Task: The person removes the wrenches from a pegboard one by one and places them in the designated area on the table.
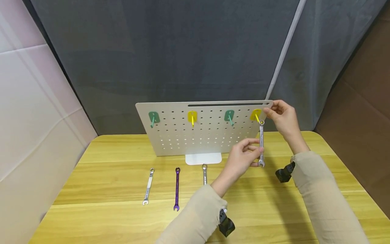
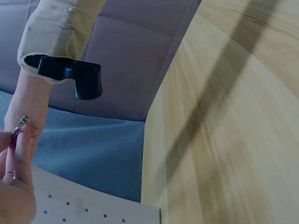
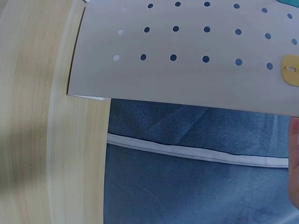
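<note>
My left hand [image 1: 240, 157] pinches a silver combination wrench [image 1: 261, 142] low on its shaft, holding it upright with the ring end on top. That ring meets the tip of the rightmost yellow hook [image 1: 256, 114]; whether the hook passes through it I cannot tell. In the left wrist view only an end of the wrench [image 2: 19, 127] shows between the fingers. My right hand [image 1: 284, 120] grips the upper right corner of the white pegboard [image 1: 210, 132], thumb in front and fingers partly hidden behind. The right wrist view catches just a sliver of that hand [image 3: 294, 163].
Along the board sit a green hook [image 1: 154, 117], a yellow hook [image 1: 192, 117] and another green hook [image 1: 229, 116]. On the wooden table [image 1: 106, 189] lie a silver wrench [image 1: 148, 186], a purple wrench [image 1: 177, 188] and another silver wrench [image 1: 204, 174], partly covered by the left arm.
</note>
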A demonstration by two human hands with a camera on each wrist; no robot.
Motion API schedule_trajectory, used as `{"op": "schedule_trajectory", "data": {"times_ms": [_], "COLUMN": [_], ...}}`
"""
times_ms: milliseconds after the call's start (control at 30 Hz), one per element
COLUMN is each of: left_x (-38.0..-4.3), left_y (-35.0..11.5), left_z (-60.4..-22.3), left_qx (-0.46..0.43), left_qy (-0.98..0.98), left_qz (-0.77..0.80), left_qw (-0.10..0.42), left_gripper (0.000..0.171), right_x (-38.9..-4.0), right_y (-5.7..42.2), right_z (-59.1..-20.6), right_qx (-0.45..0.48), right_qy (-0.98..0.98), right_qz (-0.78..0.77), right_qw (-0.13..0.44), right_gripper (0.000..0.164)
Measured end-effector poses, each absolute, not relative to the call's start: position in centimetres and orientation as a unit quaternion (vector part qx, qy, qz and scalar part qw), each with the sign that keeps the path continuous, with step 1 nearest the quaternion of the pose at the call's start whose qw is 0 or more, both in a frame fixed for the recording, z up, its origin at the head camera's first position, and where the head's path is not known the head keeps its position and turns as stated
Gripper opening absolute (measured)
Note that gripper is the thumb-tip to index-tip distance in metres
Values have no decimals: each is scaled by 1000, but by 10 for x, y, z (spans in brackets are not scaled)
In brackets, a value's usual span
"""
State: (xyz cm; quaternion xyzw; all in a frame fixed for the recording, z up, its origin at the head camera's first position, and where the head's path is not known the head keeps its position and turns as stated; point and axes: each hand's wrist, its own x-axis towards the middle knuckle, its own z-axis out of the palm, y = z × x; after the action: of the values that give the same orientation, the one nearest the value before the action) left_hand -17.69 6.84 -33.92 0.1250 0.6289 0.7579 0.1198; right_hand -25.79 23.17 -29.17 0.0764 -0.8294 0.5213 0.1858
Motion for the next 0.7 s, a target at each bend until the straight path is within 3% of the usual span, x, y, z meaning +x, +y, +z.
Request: {"op": "schedule_trajectory", "data": {"times_ms": [367,700], "left_x": [-166,-150], "left_y": [61,48], "left_z": [-335,-363], "left_qx": [152,122], "left_qy": [655,683], "left_qz": [732,709], "left_qw": [112,126], "left_gripper": [32,29], "right_x": [-256,-256], "right_y": [231,231], "right_z": [-292,-291], "right_qx": [81,73], "right_qy": [-835,-836], "right_qz": [509,510], "right_qw": [195,189], "right_gripper": [15,13]}}
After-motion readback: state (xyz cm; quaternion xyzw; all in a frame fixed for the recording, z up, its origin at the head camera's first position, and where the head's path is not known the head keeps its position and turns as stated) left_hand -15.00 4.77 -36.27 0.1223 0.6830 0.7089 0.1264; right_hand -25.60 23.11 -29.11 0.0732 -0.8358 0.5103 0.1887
